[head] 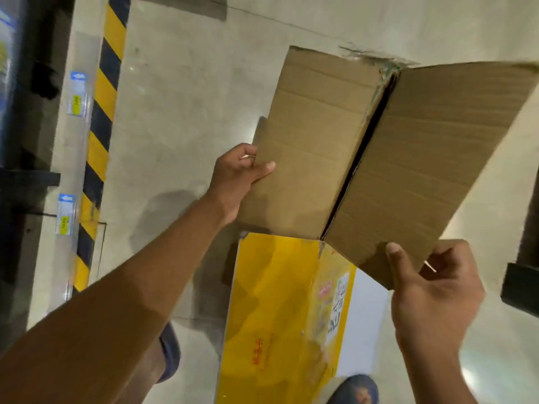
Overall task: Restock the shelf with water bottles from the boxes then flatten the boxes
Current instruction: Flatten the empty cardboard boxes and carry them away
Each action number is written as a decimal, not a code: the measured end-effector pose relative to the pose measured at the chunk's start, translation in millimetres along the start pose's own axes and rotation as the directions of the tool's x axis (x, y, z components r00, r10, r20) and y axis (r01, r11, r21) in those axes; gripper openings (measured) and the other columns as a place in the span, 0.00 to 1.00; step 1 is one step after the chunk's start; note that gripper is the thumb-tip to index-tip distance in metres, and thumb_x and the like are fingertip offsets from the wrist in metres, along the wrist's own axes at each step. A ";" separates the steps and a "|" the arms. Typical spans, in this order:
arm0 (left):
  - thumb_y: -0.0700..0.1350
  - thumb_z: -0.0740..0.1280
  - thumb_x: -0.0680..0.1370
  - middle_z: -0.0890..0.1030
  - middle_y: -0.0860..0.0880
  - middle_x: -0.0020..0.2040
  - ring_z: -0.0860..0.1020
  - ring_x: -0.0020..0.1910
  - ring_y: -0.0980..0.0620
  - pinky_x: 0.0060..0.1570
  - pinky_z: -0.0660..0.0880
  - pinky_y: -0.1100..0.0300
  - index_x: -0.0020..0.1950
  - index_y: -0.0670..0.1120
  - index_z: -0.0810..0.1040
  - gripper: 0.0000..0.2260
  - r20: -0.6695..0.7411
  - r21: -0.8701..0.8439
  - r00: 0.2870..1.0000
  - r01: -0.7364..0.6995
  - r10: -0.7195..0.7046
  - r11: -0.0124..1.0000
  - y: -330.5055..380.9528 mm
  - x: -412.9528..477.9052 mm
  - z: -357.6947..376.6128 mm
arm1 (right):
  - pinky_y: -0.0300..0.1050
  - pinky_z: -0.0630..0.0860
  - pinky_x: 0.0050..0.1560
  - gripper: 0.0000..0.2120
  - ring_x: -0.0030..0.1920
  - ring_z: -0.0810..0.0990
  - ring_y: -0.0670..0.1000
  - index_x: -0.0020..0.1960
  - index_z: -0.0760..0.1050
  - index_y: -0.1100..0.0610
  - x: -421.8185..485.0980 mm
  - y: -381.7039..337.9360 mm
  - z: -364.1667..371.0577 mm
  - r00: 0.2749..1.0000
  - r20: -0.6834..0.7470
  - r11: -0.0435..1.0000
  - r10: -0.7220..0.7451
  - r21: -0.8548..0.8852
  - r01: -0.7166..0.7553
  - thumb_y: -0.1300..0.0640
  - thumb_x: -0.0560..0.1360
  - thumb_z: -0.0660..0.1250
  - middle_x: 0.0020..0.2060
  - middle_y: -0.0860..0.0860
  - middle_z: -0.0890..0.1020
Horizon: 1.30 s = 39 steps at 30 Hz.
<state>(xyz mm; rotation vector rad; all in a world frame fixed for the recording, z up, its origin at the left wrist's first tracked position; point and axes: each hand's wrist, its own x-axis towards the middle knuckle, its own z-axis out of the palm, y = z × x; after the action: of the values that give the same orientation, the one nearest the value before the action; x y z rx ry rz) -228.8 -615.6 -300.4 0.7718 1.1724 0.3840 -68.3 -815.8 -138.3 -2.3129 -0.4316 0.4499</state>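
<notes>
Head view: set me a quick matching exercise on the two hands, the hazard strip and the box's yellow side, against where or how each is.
Things:
1. left hand
2. right hand
3. hazard strip
4. yellow side of the box

Places or states:
A. printed, just below the brown flaps
B. grips the near corner of the right brown flap
C. black and yellow, at the picture's left
D. grips the outer edge of the left brown flap

Pairs: 1-D, 2-B, 3-C, 4-A

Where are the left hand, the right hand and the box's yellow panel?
left hand [236,182]: head view, back of the hand.
right hand [434,293]: head view, palm.
yellow panel [277,301]: head view, middle of its printed face.
</notes>
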 end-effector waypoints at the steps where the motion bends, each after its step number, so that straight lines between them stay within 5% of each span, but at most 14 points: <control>1: 0.38 0.76 0.75 0.87 0.42 0.49 0.85 0.47 0.45 0.49 0.81 0.50 0.49 0.46 0.79 0.08 -0.038 0.031 0.998 -0.046 0.048 0.998 5.7 -5.6 -5.5 | 0.37 0.74 0.37 0.14 0.34 0.76 0.41 0.43 0.71 0.57 1.7 -1.5 13.7 1.000 0.015 1.000 -0.004 -0.009 0.005 0.66 0.74 0.76 0.36 0.48 0.78; 4: 0.38 0.75 0.77 0.86 0.38 0.44 0.82 0.43 0.46 0.45 0.79 0.49 0.44 0.47 0.75 0.10 -0.075 0.132 0.987 -0.132 0.143 0.982 12.7 -17.9 -20.1 | 0.29 0.69 0.36 0.14 0.34 0.76 0.40 0.43 0.70 0.53 3.3 -4.4 58.7 0.999 0.041 0.998 -0.023 -0.061 0.025 0.64 0.75 0.75 0.34 0.43 0.78; 8: 0.38 0.73 0.79 0.85 0.49 0.38 0.81 0.39 0.56 0.42 0.76 0.61 0.46 0.48 0.73 0.10 -0.067 0.190 0.980 -0.169 0.185 0.967 12.5 -26.9 -33.3 | 0.41 0.67 0.36 0.09 0.38 0.80 0.45 0.48 0.73 0.51 -7.8 -12.9 120.8 0.981 0.083 0.976 -0.174 -0.120 0.183 0.61 0.76 0.72 0.37 0.43 0.82; 11: 0.39 0.71 0.81 0.83 0.52 0.40 0.80 0.38 0.61 0.40 0.75 0.67 0.47 0.48 0.73 0.08 -0.087 0.191 0.986 -0.122 0.141 0.974 9.3 -22.2 -39.5 | 0.40 0.71 0.36 0.11 0.42 0.84 0.49 0.56 0.79 0.52 -29.8 -15.9 161.7 0.961 0.124 0.940 -0.249 -0.209 0.270 0.52 0.75 0.70 0.48 0.47 0.86; 13: 0.44 0.69 0.82 0.83 0.52 0.40 0.79 0.39 0.56 0.38 0.74 0.65 0.46 0.50 0.75 0.06 -0.120 0.185 0.988 -0.070 0.093 0.980 5.3 -16.0 -43.9 | 0.46 0.80 0.50 0.20 0.58 0.83 0.52 0.65 0.77 0.52 -45.6 -12.1 186.1 0.954 0.183 0.937 -0.238 -0.215 0.275 0.45 0.75 0.68 0.62 0.49 0.83; 17: 0.58 0.68 0.79 0.86 0.46 0.55 0.85 0.55 0.42 0.55 0.81 0.47 0.55 0.49 0.81 0.14 -0.094 -0.010 0.994 0.051 -0.052 0.999 -4.2 -8.3 -53.8 | 0.57 0.69 0.73 0.27 0.77 0.68 0.60 0.69 0.75 0.58 -65.0 13.3 230.0 0.884 0.315 0.864 -0.345 -0.261 0.430 0.41 0.77 0.69 0.75 0.59 0.72; 21: 0.39 0.73 0.79 0.87 0.46 0.56 0.86 0.55 0.47 0.59 0.82 0.46 0.59 0.46 0.79 0.10 -0.165 0.123 0.986 0.031 -0.011 0.992 -21.1 1.3 -66.5 | 0.60 0.63 0.78 0.31 0.82 0.57 0.58 0.76 0.71 0.56 -70.5 45.3 248.5 0.818 0.441 0.838 -0.370 -0.222 0.498 0.40 0.79 0.66 0.81 0.57 0.63; 25: 0.38 0.73 0.79 0.85 0.48 0.56 0.84 0.53 0.49 0.53 0.84 0.54 0.61 0.46 0.78 0.12 -0.314 0.268 0.948 0.039 0.049 0.963 -30.8 7.1 -87.3 | 0.62 0.62 0.78 0.32 0.82 0.59 0.59 0.78 0.68 0.59 -66.6 74.3 226.5 0.692 0.518 0.752 -0.502 -0.133 0.645 0.47 0.79 0.70 0.80 0.59 0.64; 29: 0.38 0.70 0.80 0.83 0.47 0.60 0.82 0.57 0.47 0.56 0.82 0.54 0.61 0.46 0.77 0.10 -0.350 0.439 0.928 0.043 0.127 0.897 -37.0 6.3 -121.5 | 0.69 0.55 0.78 0.36 0.84 0.48 0.61 0.83 0.58 0.51 -65.0 117.2 200.2 0.719 0.606 0.752 -0.342 -0.282 0.596 0.38 0.80 0.63 0.84 0.56 0.52; 35: 0.41 0.66 0.84 0.80 0.46 0.69 0.79 0.66 0.44 0.66 0.77 0.50 0.72 0.45 0.76 0.16 -0.274 0.601 0.958 0.102 0.084 0.793 -59.9 16.7 -146.6 | 0.79 0.54 0.73 0.45 0.82 0.40 0.66 0.84 0.43 0.42 -54.1 184.4 205.3 0.603 0.789 0.599 -0.116 -0.429 0.676 0.26 0.76 0.58 0.84 0.54 0.41; 39: 0.40 0.65 0.84 0.77 0.47 0.72 0.76 0.69 0.46 0.70 0.74 0.52 0.78 0.48 0.69 0.21 -0.212 0.680 0.972 0.070 0.104 0.730 -71.7 25.5 -130.6 | 0.80 0.51 0.73 0.48 0.81 0.35 0.67 0.85 0.41 0.44 -50.7 208.3 206.7 0.649 0.753 0.532 -0.107 -0.508 0.677 0.26 0.75 0.60 0.83 0.55 0.36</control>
<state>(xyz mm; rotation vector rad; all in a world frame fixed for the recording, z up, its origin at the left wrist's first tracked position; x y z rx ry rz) -348.5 -604.5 -392.1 1.4158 1.5616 0.0336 -167.1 -855.4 -416.4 -2.6028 -1.8474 0.9671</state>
